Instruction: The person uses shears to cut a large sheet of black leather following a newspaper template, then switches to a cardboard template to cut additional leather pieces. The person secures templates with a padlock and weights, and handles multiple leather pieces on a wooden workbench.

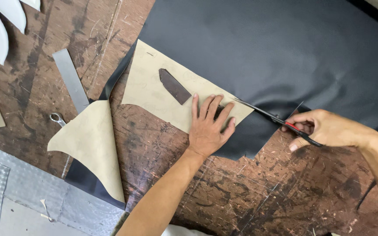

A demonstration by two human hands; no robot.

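Scratched brown wood table (pixel 285 192) fills the frame, with a big black sheet (pixel 276 48) spread over its upper right. At the middle, the left hand (pixel 208 126) lies flat, fingers spread, pressing a tan paper shape (pixel 154 87) onto the sheet. To its right, the right hand (pixel 324 129) is closed around scissors (pixel 276 118), blades at the paper's edge. A metal ruler (pixel 71 81) lies at upper left.

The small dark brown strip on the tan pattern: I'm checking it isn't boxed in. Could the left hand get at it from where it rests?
Probably yes: the left hand lies flat near the dark brown strip, with only bare tan pattern between.
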